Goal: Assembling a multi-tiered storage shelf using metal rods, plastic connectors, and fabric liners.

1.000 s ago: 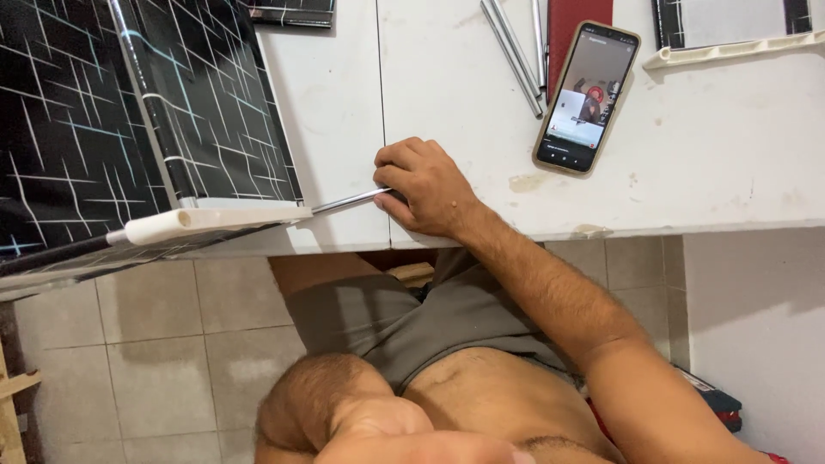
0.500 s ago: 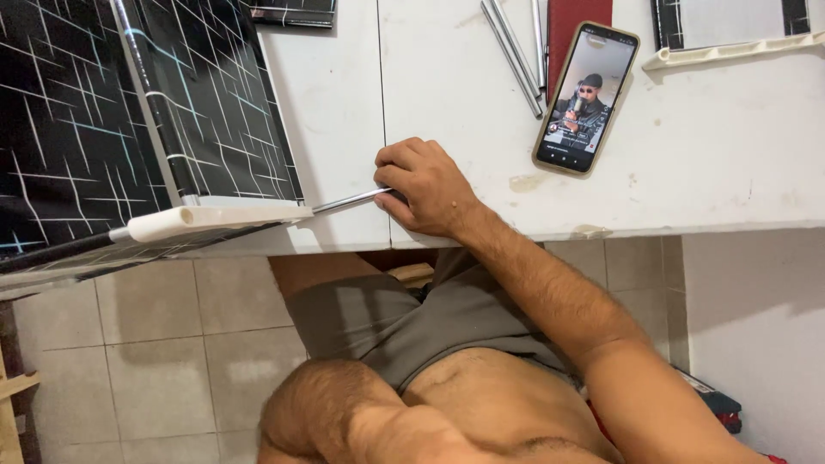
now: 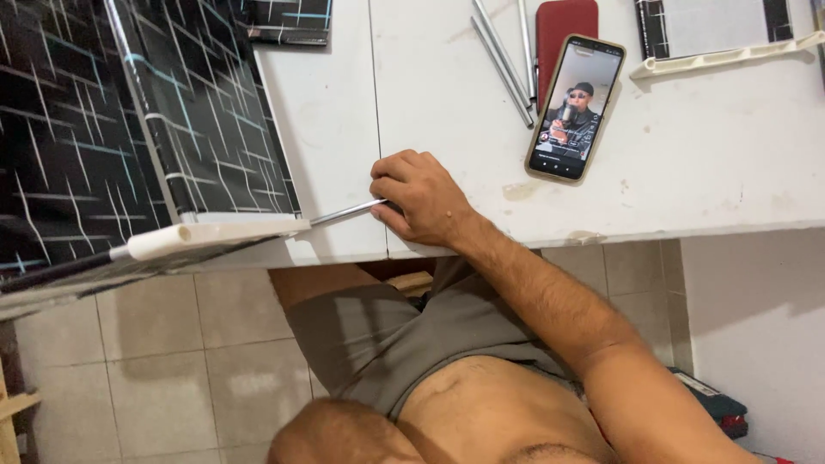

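At the left end of the white worktop lies a glossy black panel veined with thin white and pale blue lines, crossed by a slim dark frame bar. Along its near edge, overhanging the worktop's front edge, runs a white plastic profile, smooth with a rounded end. A thin metal rod comes out of the profile's right end, its long axis running left to right and rising slightly toward the right hand. That hand rests at the front edge, fingers curled closed around the rod's right end. The left hand is not in view. Farther right, toward the back edge, lie loose metal rods, a red flat case and a phone with a lit screen.
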